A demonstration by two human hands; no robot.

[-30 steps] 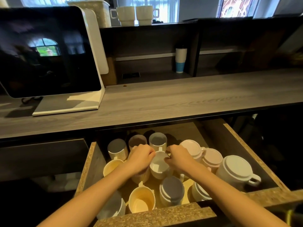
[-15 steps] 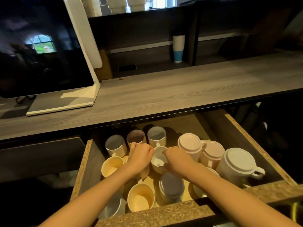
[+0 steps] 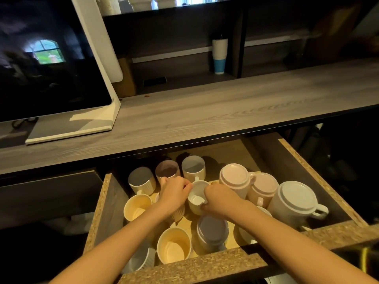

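Head view looks down into an open drawer (image 3: 205,265) pulled out beneath a grey wood-grain counter (image 3: 215,111), and both hands are in among the mugs packed inside. The white mug (image 3: 195,199) stands upright near the middle of the drawer, between the two hands. The right hand (image 3: 220,198) is curled over the mug's right side, thumb and fingers pinching its rim. The left hand (image 3: 174,194) is curled knuckles-up, its fingertips against the mug's left rim; a ribbed mug (image 3: 178,214) shows just under that palm, and I cannot tell which of the two it grips. Around them stand two cream mugs (image 3: 174,245), mouth up, a grey mug (image 3: 212,230) turned upside down just below the right wrist, and pale upturned mugs (image 3: 235,177) along the right. On the counter sits a dark screen (image 3: 47,58) on a white stand, with a stack of paper cups (image 3: 219,55) on the shelf behind.
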